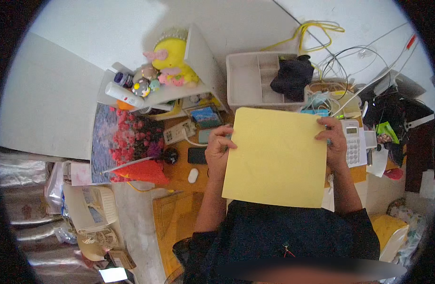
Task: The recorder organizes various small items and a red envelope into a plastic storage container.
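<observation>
- My left hand [219, 150] pinches the square yellow sheet [276, 158] at its left edge, above the middle.
- My right hand [335, 142] pinches its right edge, near the upper corner.
- The sheet spans between both grips, most of it below my fingertips, its lower edge over my black shirt [288, 232].
- Beside my left hand lies a dark phone [197, 155]; beside my right, a white calculator [352, 144].
- Beyond the sheet's top sits a white compartment tray [244, 75].

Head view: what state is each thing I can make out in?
Yellow sheet: spread out, held at both sides
Left hand: gripping the sheet's left edge
Right hand: gripping its right edge
Divided tray: uncovered
Dark cloth: bunched up
Calculator: face up
Yellow cable: loosely looped
Dark phone: lying flat, unlit
</observation>
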The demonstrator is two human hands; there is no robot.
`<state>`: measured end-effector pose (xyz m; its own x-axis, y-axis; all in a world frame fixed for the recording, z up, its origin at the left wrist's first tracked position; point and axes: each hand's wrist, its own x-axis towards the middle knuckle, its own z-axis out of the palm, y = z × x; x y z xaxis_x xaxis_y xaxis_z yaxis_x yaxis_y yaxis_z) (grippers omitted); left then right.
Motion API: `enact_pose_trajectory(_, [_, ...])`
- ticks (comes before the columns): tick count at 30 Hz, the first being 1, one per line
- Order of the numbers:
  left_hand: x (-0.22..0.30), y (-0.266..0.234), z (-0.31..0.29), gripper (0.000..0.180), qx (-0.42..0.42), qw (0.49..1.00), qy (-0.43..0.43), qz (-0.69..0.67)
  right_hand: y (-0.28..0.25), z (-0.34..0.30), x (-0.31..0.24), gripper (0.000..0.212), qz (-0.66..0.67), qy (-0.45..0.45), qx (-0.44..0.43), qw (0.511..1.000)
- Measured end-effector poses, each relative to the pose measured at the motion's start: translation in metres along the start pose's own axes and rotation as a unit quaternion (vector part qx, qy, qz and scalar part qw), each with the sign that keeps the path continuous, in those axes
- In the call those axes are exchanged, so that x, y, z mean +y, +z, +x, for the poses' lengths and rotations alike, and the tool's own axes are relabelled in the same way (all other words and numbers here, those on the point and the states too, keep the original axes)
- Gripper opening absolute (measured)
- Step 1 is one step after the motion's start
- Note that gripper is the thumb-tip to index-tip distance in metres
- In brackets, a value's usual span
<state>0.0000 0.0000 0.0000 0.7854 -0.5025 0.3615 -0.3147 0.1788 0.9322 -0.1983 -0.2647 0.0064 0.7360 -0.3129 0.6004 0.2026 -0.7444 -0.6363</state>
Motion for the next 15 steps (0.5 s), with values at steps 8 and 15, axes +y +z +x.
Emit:
enact_pose_trajectory(8, [0.003,0.004,0.006,0.021,0.022,0.998,0.04,0.04,0.006,0.014,-0.017,0.028,-0.126,-0.026,0.046,0.991])
enact_pose_trajectory(15, [0.013,0.013,0.003,0.015,-0.185,0.968,-0.06,0.158,-0.09,-0.022,-0.01,0.033,0.144,0.398,-0.208,0.882])
